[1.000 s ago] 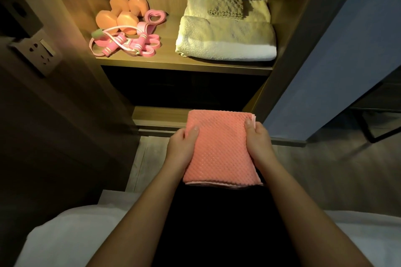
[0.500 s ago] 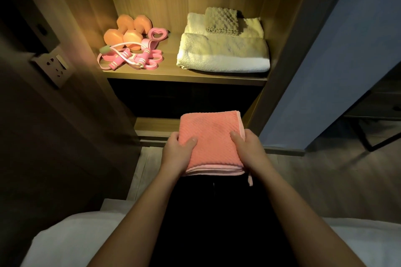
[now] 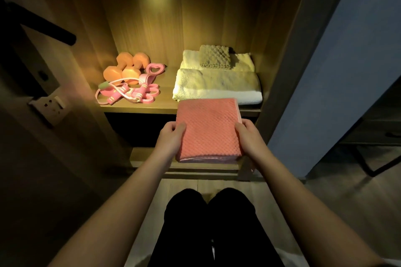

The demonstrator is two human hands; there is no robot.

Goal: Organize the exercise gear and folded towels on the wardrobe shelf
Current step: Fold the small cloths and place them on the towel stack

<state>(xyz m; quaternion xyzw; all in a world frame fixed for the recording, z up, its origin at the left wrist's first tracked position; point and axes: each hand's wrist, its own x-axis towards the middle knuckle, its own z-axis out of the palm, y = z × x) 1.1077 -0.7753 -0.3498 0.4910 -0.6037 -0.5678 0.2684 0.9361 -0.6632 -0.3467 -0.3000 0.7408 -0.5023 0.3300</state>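
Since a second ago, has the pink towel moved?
Yes. The pink towel rose toward the shelf; its far edge now overlaps the shelf's front edge.

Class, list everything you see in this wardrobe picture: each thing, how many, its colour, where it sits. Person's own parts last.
wooden wardrobe shelf: one, light brown, straight ahead.
hexagonal orange dumbbells: two, orange, shelf's left rear.
tangled pink exercise bands and rope: one heap, pink, before the dumbbells.
folded fluffy cream towels: two, cream, shelf's right side, one behind the other.
small folded knobbly cloth: one, beige, atop the rear towel.
folded coral waffle-textured towel: one, coral pink, held before the shelf edge.
white wall socket: one, white, far left.
left hand: one, gripping the coral towel's left edge.
right hand: one, gripping its right edge.
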